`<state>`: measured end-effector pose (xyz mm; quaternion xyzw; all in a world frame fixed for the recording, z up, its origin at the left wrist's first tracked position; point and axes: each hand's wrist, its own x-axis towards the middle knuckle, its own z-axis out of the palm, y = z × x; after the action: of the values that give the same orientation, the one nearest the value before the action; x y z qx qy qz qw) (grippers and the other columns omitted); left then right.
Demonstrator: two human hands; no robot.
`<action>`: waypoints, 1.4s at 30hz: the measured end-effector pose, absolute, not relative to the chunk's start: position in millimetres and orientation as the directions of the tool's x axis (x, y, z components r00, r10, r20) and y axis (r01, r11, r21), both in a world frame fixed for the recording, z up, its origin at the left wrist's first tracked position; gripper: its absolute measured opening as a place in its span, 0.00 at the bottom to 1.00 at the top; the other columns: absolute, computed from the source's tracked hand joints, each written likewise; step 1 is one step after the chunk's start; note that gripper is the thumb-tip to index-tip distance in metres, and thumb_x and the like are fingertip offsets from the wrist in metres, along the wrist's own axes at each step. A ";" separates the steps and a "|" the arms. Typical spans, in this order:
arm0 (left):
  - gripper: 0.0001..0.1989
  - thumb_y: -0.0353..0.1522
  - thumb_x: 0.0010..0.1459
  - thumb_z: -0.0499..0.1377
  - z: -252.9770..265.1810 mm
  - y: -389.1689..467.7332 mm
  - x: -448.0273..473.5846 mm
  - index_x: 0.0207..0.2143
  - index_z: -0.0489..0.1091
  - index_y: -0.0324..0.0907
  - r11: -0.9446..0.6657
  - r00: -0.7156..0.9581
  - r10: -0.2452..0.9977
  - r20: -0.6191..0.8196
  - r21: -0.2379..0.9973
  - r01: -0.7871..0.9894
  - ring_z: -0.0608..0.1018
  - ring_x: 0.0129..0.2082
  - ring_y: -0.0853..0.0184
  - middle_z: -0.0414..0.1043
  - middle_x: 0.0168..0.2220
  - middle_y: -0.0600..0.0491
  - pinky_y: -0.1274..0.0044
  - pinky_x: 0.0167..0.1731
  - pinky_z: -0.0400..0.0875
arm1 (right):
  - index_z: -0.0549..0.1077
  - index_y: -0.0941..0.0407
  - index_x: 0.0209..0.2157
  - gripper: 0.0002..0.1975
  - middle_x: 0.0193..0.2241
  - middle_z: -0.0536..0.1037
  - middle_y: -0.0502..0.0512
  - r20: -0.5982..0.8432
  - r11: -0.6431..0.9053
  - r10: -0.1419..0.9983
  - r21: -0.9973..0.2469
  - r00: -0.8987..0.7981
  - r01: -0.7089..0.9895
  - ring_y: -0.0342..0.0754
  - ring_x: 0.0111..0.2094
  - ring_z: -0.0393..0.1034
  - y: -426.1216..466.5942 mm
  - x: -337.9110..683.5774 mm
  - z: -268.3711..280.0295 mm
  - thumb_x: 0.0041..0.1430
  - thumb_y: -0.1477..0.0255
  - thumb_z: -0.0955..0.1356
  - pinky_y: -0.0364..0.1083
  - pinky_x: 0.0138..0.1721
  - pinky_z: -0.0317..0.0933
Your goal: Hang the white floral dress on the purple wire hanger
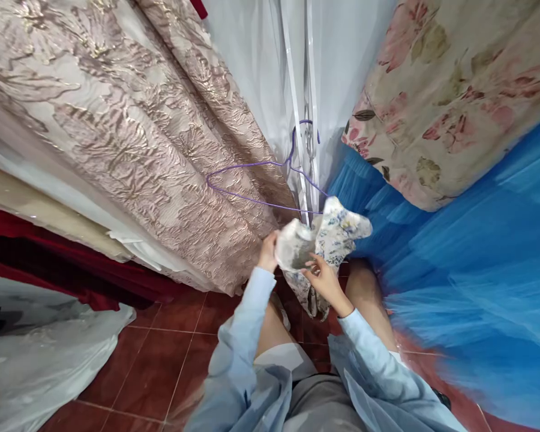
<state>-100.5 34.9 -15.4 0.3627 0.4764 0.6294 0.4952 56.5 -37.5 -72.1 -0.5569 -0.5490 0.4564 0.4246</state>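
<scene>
A small white garment (335, 237) with a blue and yellow floral print hangs from the right arm of a thin purple hanger (258, 163). My left hand (267, 252) is closed on the garment's left edge, which it holds out to the side. At the lower part of this opening, my right hand (324, 282) pinches the cloth between thumb and fingers. The left side of the hanger is bare. Its hook rises in front of white hanging straps (314, 78). The rest of the garment droops below my hands, between my knees.
A pink and gold brocade fabric (162, 144) hangs close on the left, with dark red cloth (72, 258) beyond. To the right are blue tulle (468, 294) and a floral cloth (450, 108). White fabric (247, 48) hangs behind. Red tiles (162, 360) cover the floor.
</scene>
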 end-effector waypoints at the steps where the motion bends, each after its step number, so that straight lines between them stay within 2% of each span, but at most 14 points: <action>1: 0.20 0.47 0.57 0.66 -21.0 27.8 -84.5 0.33 0.72 0.37 -0.030 -0.186 0.982 -0.020 0.965 -0.260 0.76 0.29 0.67 0.73 0.27 0.53 0.76 0.33 0.73 | 0.71 0.57 0.54 0.28 0.42 0.80 0.58 -0.030 -0.019 0.998 -0.981 -0.054 0.193 0.53 0.40 0.73 -36.6 59.8 -69.2 0.50 0.66 0.72 0.50 0.45 0.66; 3: 0.18 0.46 0.60 0.63 -24.9 13.0 -58.3 0.36 0.73 0.39 -0.055 -0.015 0.998 0.054 0.991 -0.123 0.76 0.30 0.67 0.74 0.30 0.52 0.75 0.34 0.72 | 0.74 0.57 0.47 0.23 0.41 0.80 0.57 -0.028 -0.010 0.986 -0.993 -0.162 0.114 0.54 0.42 0.72 -36.0 68.0 -61.2 0.47 0.67 0.72 0.50 0.46 0.66; 6: 0.14 0.43 0.65 0.58 -14.2 -1.4 -38.4 0.38 0.76 0.42 -0.315 0.257 0.929 0.265 0.933 0.173 0.76 0.41 0.61 0.75 0.37 0.48 0.70 0.48 0.71 | 0.74 0.57 0.36 0.13 0.33 0.78 0.54 -0.056 -0.046 0.965 -0.998 -0.255 0.048 0.53 0.37 0.71 -40.0 85.5 -43.3 0.51 0.64 0.70 0.49 0.41 0.67; 9: 0.21 0.49 0.64 0.56 -3.8 -4.0 -38.6 0.37 0.79 0.43 -0.421 0.412 0.855 0.316 0.886 0.196 0.73 0.52 0.55 0.73 0.46 0.43 0.65 0.59 0.64 | 0.75 0.57 0.35 0.12 0.32 0.77 0.53 -0.066 -0.043 0.943 -0.996 -0.325 0.079 0.51 0.36 0.70 -47.1 111.0 -16.7 0.55 0.63 0.70 0.47 0.38 0.66; 11: 0.30 0.58 0.61 0.55 -7.8 -6.2 -44.0 0.36 0.79 0.41 -0.259 0.541 0.822 0.175 0.962 0.083 0.75 0.49 0.54 0.74 0.45 0.43 0.65 0.54 0.68 | 0.77 0.57 0.35 0.12 0.33 0.78 0.53 -0.060 -0.007 0.894 -0.993 -0.443 0.120 0.50 0.34 0.69 -48.2 132.1 5.1 0.55 0.63 0.71 0.46 0.38 0.66; 14: 0.34 0.62 0.49 0.63 -26.0 -17.8 -54.3 0.32 0.77 0.38 0.112 0.685 0.717 -0.130 0.991 0.071 0.75 0.33 0.61 0.75 0.32 0.47 0.71 0.37 0.72 | 0.77 0.58 0.29 0.11 0.24 0.75 0.51 -0.042 0.086 0.855 -0.971 -0.517 0.221 0.45 0.25 0.64 -37.7 167.6 37.3 0.56 0.65 0.71 0.43 0.27 0.61; 17: 0.29 0.56 0.47 0.68 -36.1 -32.0 -67.5 0.31 0.75 0.36 0.206 0.588 0.779 -0.217 0.975 0.087 0.73 0.29 0.65 0.73 0.29 0.50 0.75 0.34 0.69 | 0.74 0.59 0.21 0.12 0.17 0.69 0.49 0.072 0.192 0.923 -0.938 -0.378 0.290 0.42 0.19 0.57 -13.5 203.4 59.9 0.53 0.66 0.70 0.41 0.20 0.51; 22: 0.18 0.45 0.57 0.63 -9.6 -39.4 -90.1 0.33 0.70 0.38 -0.015 0.428 0.902 -0.050 0.989 0.147 0.70 0.31 0.68 0.70 0.30 0.52 0.78 0.33 0.64 | 0.72 0.57 0.20 0.06 0.17 0.67 0.47 0.330 0.321 0.944 -0.902 -0.019 0.288 0.42 0.19 0.57 43.7 240.3 74.3 0.45 0.70 0.70 0.41 0.20 0.51; 25: 0.09 0.36 0.58 0.57 9.2 -38.9 -96.4 0.29 0.64 0.39 -0.163 0.401 0.916 0.027 0.938 0.308 0.63 0.28 0.72 0.61 0.26 0.57 0.78 0.31 0.58 | 0.70 0.55 0.20 0.06 0.19 0.67 0.47 0.419 0.399 0.908 -0.876 0.018 0.271 0.43 0.22 0.59 83.5 234.3 79.6 0.44 0.70 0.70 0.42 0.23 0.55; 28: 0.04 0.28 0.54 0.52 13.2 -35.9 -102.9 0.26 0.59 0.41 -0.242 0.322 0.942 0.093 0.854 0.460 0.58 0.25 0.73 0.54 0.23 0.59 0.78 0.29 0.54 | 0.72 0.55 0.24 0.05 0.24 0.72 0.47 0.385 0.384 0.922 -0.898 -0.038 0.215 0.45 0.27 0.64 115.4 210.0 84.0 0.47 0.68 0.70 0.43 0.30 0.61; 30: 0.03 0.26 0.51 0.51 7.7 -29.6 -113.2 0.26 0.59 0.41 -0.252 0.279 0.954 0.113 0.807 0.535 0.59 0.25 0.72 0.54 0.23 0.59 0.78 0.29 0.55 | 0.74 0.56 0.29 0.08 0.27 0.74 0.47 0.304 0.316 0.948 -0.938 -0.095 0.142 0.45 0.29 0.67 125.1 192.1 85.3 0.49 0.66 0.70 0.43 0.33 0.62; 33: 0.04 0.25 0.50 0.51 -6.0 -8.8 -141.4 0.26 0.62 0.41 -0.251 0.216 0.966 0.142 0.710 0.658 0.65 0.26 0.70 0.60 0.23 0.58 0.78 0.31 0.58 | 0.76 0.57 0.34 0.12 0.30 0.77 0.48 0.214 0.228 0.959 -0.972 -0.185 0.058 0.45 0.31 0.68 121.0 175.8 85.8 0.51 0.63 0.72 0.43 0.35 0.62; 37: 0.06 0.24 0.51 0.53 -18.9 40.6 -187.7 0.27 0.67 0.41 -0.218 0.097 0.967 0.236 0.562 0.798 0.72 0.33 0.64 0.71 0.28 0.53 0.76 0.38 0.65 | 0.77 0.58 0.35 0.16 0.29 0.77 0.48 0.206 0.220 0.961 -0.974 -0.181 0.057 0.45 0.29 0.68 104.3 176.1 88.2 0.48 0.62 0.76 0.43 0.34 0.62; 42: 0.12 0.21 0.51 0.51 -1.0 112.9 -223.4 0.31 0.71 0.41 -0.156 -0.033 0.945 0.327 0.535 0.830 0.74 0.41 0.59 0.75 0.36 0.48 0.71 0.48 0.67 | 0.78 0.58 0.35 0.16 0.31 0.79 0.49 0.185 0.198 0.967 -0.978 -0.176 0.060 0.45 0.30 0.70 98.9 176.5 91.9 0.46 0.64 0.77 0.43 0.34 0.61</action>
<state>-223.4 112.9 -1.0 0.6896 0.6435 0.3200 0.0891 176.5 98.9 91.9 -0.4240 -0.6057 0.4702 0.4820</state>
